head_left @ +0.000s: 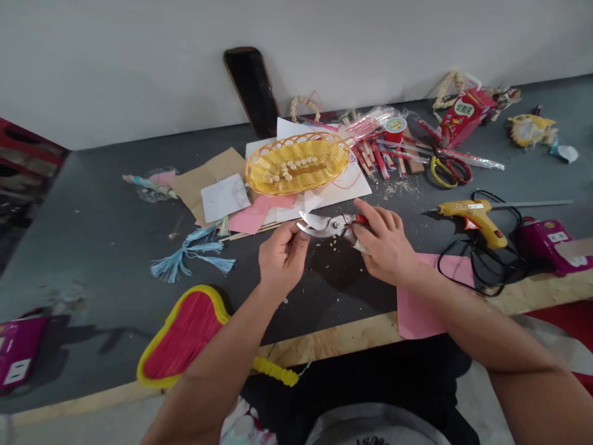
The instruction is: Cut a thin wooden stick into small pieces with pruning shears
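Observation:
My right hand (386, 244) is wrapped round the red and pale handles of a pair of pruning shears (336, 224), whose metal blades point left with a gap between them. At the blade tips my left hand (283, 253) is closed in a pinch; whatever is between the finger and thumb is too small or hidden to name. Small pale bits lie on the dark table (319, 296) under the shears. Just beyond stands a yellow woven basket (259, 170) with short beaded-looking cream pieces in it.
A glue gun (486, 219) with its cable, scissors (448, 172), a red drink carton (467, 114) and a thread spool (395, 131) lie to the right. On the left are a blue tassel (189, 253) and a red-and-yellow heart-like piece (185, 334). A phone (252, 89) leans on the wall.

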